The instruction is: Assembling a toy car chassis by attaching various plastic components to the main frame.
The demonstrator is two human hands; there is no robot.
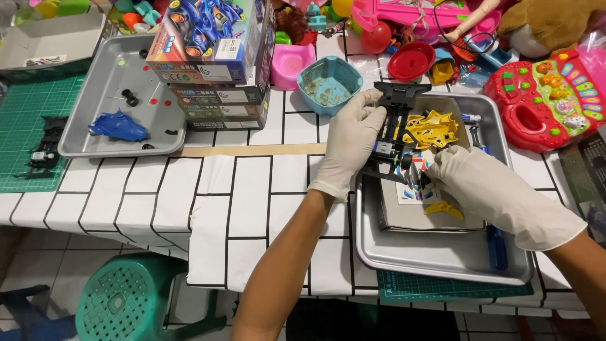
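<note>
A black toy car chassis is held above a grey metal tray, and it is judged to be only partly assembled: the frame is bare, no wheels can be seen on it, and the yellow body shell is not yet mounted but lies just behind the right fingers, beside the chassis. A small yellow part and a sticker sheet are left in the tray, below the fingers of both hands.

The left hand, in a white glove, is closed around the left side of the chassis; its fingers are curled over the frame and grip it firmly. The right hand, also gloved, is bent inward, and its fingertips are pressed close together at the lower end of the chassis, near a small shiny piece. Whether this piece is pinched or only touched cannot be told.

A 2nd tray with a blue body shell stands well apart, far to the left of the left fingers.
</note>
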